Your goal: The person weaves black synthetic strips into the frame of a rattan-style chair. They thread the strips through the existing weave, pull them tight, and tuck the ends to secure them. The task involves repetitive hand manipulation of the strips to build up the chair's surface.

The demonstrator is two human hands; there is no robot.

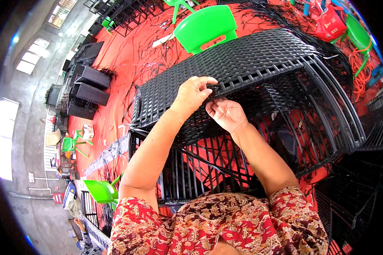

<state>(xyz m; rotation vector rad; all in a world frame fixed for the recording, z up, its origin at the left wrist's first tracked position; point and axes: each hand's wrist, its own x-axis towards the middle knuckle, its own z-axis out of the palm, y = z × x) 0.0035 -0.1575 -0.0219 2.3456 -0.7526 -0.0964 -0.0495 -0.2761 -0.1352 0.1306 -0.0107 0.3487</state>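
In front of me lies a piece of furniture with a black woven wicker panel point(174, 80) over a frame of dark bars point(191, 170). My left hand point(193, 94) is at the near edge of the weave, thumb and forefinger curled together on a dark strand or edge piece. Just to its right and slightly lower, my right hand point(227, 112) is turned palm up, fingertips bent in under the same edge. What its fingertips hold is too small to make out. Loose black strips hang inside the open frame, below the woven part.
A green plastic chair point(206, 27) stands just beyond the panel, another green chair point(100, 191) at lower left. Finished-looking dark wicker pieces point(91, 85) are stacked on the left. Loose black strips lie over the red floor sheet point(127, 55). A red bag point(327, 25) sits at far right.
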